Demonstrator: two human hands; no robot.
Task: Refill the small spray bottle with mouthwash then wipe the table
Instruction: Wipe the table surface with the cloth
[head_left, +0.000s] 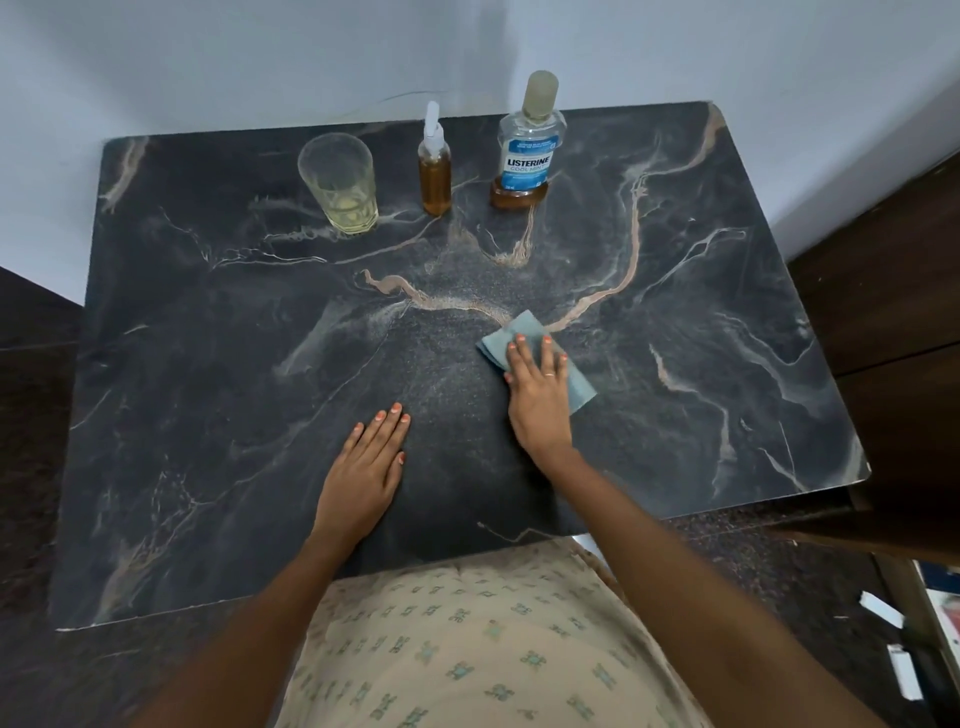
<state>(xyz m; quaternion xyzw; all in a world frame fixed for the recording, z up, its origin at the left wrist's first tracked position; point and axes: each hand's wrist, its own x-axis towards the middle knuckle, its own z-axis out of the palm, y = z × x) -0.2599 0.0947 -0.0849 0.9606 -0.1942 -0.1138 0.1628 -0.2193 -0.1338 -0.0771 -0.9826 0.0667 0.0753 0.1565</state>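
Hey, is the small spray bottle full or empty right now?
Nearly full. Amber liquid fills the small spray bottle almost up to its neck, and it stands upright with its white spray top on.

A home room: marble-patterned table (208, 415), mouthwash bottle (530, 145), drinking glass (340, 182).

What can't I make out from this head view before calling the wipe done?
Head view only:
cloth: its middle hidden under the right hand.
table: near edge covered by the person's forearms and clothing.
mouthwash bottle: small label print too small to read.
Wet spots: lost in the table's marbled pattern.
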